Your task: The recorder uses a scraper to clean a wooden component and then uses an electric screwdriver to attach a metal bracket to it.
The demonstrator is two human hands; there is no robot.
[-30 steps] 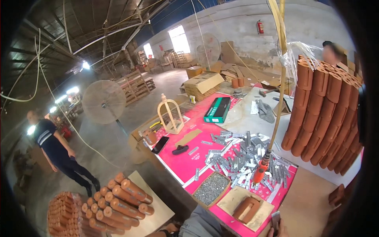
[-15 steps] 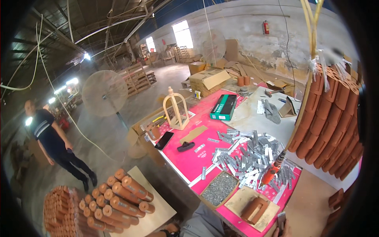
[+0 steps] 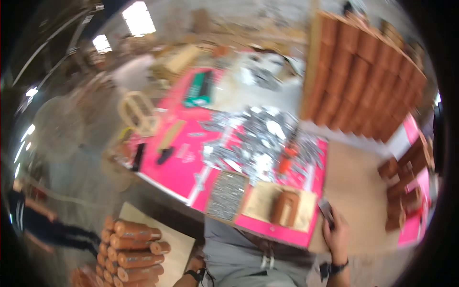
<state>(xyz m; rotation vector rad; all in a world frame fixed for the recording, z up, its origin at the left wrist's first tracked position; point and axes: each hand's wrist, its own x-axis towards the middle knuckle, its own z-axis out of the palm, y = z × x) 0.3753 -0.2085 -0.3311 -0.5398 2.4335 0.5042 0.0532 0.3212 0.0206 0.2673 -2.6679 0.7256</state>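
The picture is motion-blurred. My right hand (image 3: pixel 336 235) rises at the near edge of the pink table (image 3: pixel 177 167) and grips a small dark flat object (image 3: pixel 326 211). Just left of it a brown cylinder (image 3: pixel 285 208) lies on a cardboard sheet (image 3: pixel 258 201). My left hand (image 3: pixel 195 264), with a dark wristband, hangs low beside my grey top, close to a stack of brown cylinders (image 3: pixel 131 246) on a board. Its fingers are too blurred to read.
A heap of shiny metal pieces (image 3: pixel 258 138) covers the table's middle, with an orange tool (image 3: pixel 288 158) and a tray of small grey parts (image 3: pixel 224 193). A tall wall of brown cylinders (image 3: pixel 363 76) stands at the right. A person in dark clothes (image 3: pixel 43 225) is at the far left.
The view has swung down and closer to the table and turned blurry. My right hand with the dark object has come further into view.
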